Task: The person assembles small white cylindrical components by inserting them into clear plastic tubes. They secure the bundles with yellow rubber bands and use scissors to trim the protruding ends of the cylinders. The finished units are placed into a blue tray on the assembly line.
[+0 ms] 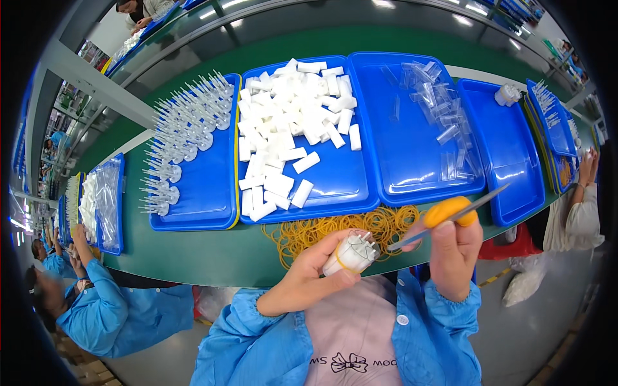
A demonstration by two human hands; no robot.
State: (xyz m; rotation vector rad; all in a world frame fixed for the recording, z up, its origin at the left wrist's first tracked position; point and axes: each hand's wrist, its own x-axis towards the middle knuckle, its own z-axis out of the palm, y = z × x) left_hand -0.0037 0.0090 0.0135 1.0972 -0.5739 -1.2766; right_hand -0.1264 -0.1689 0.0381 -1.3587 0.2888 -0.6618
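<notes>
My left hand point(309, 269) is wrapped round a white cylindrical bundle point(351, 254) with a yellow rubber band about it. Several short pale prongs and thin strands show at its upper end, which tilts to the right. In my right hand point(452, 254) is a long, pointed, grey metal tool that looks like tweezers point(486, 199). Its lower tip points at the bundle's prongs, a small gap away. Something smooth and orange point(449, 211) covers the grip where my fingers close; whether it is a sleeve or finger cots I cannot tell. Loose yellow rubber bands point(296, 239) lie just beyond both hands.
Blue trays on the green bench hold upright clear stemmed parts point(183, 125), white foam blocks point(280, 183) and clear plastic tubes point(447, 133). Farther right, a blue tray point(515, 167) holds one finished-looking bundle point(508, 95). Co-workers sit on both sides, one in a blue coat point(96, 312).
</notes>
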